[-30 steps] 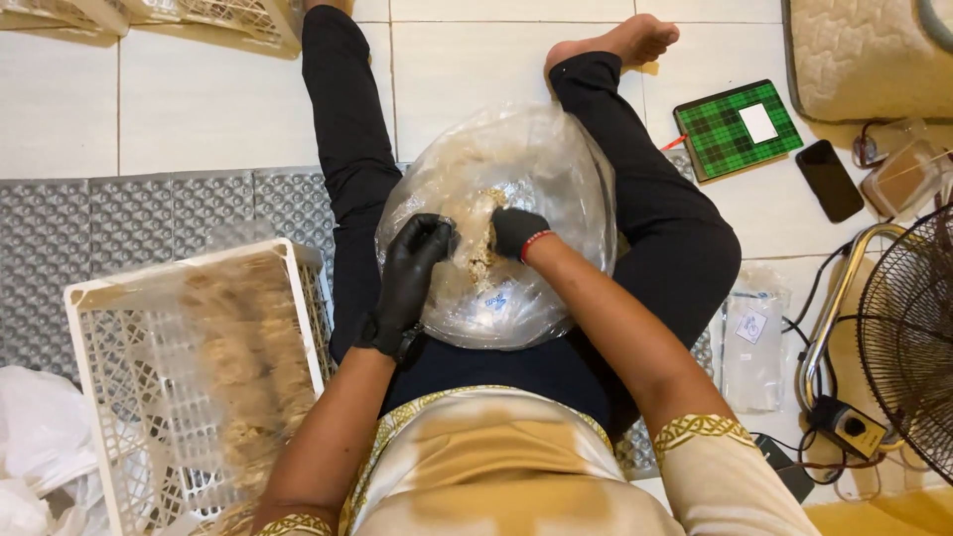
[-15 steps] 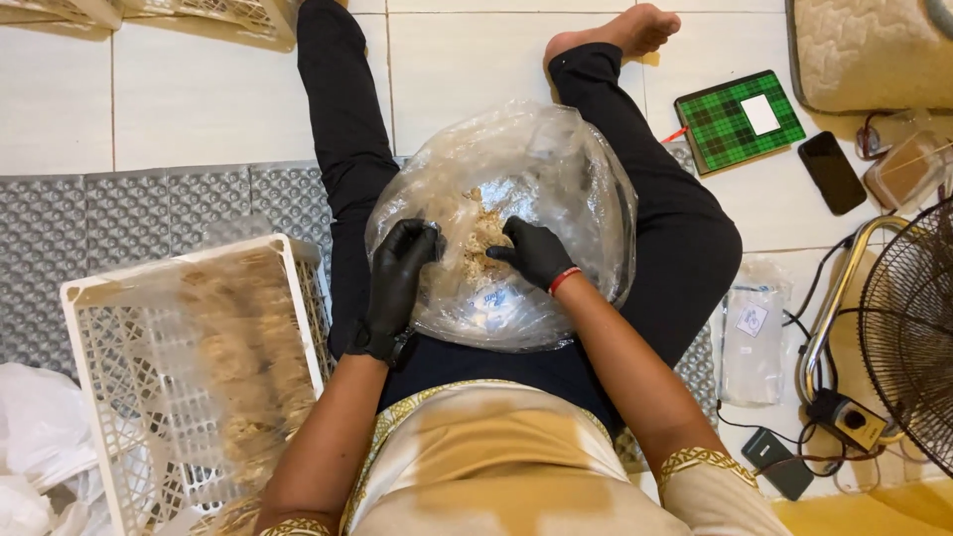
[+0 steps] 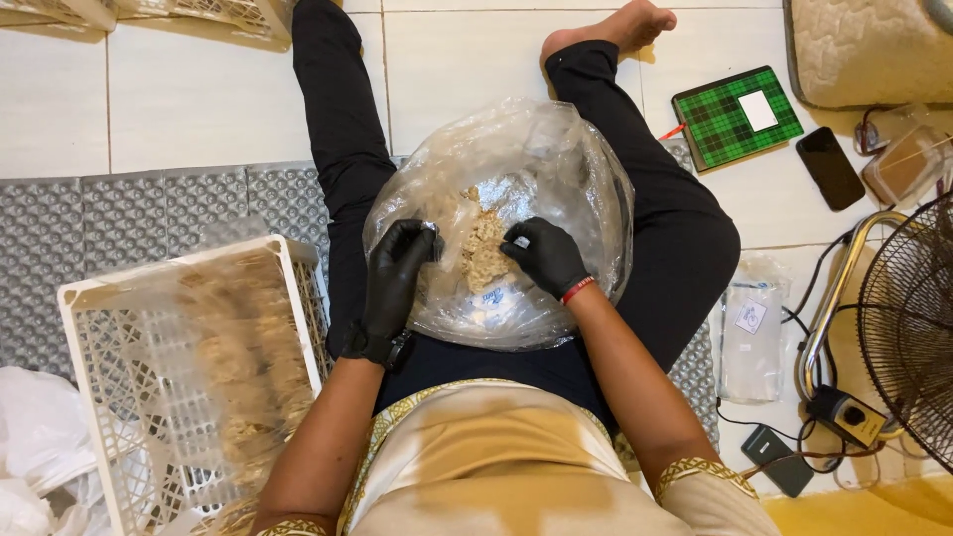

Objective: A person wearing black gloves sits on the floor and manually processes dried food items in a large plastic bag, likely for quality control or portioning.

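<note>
A large clear plastic bag (image 3: pixel 556 169) rests between my outstretched legs, with pale beige crumbly clumps (image 3: pixel 484 248) showing inside it. Both hands wear black gloves. My left hand (image 3: pixel 395 278) pinches the bag's plastic at its left side. My right hand (image 3: pixel 544 255) pinches the plastic just right of the beige clump, a red band at its wrist. The two hands sit close together on the bag's near face.
A white plastic lattice crate (image 3: pixel 94 337) lined with plastic and holding beige clumps stands at my left on a grey foam mat (image 3: pixel 149 213). A green plaid notebook (image 3: pixel 737 117), a black phone (image 3: pixel 829 167), a fan (image 3: pixel 908 328), cables and small packets lie at right.
The bag has shifted and its plastic has been pulled about. My right hand slid from the bag's upper middle down and right; both hands now grip the plastic either side of the clump.
</note>
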